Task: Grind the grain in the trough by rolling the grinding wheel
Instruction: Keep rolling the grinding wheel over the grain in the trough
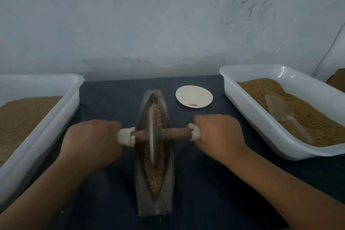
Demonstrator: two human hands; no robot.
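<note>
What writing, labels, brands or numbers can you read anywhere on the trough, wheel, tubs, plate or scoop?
None: no readable text shows in this view.
The trough, grinding wheel, left tub, right tub, plate and scoop bear no visible print.
The dark marks on the wall are scuffs, not letters.

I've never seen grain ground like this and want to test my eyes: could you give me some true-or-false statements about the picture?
1. The left hand and the right hand both grip the handle of the grinding wheel. True.
2. The scoop lies in the left tub. False: it lies in the right tub.
3. The trough holds grain. True.
4. The plate is stacked on the trough. False: it lies apart, to its right.
</note>
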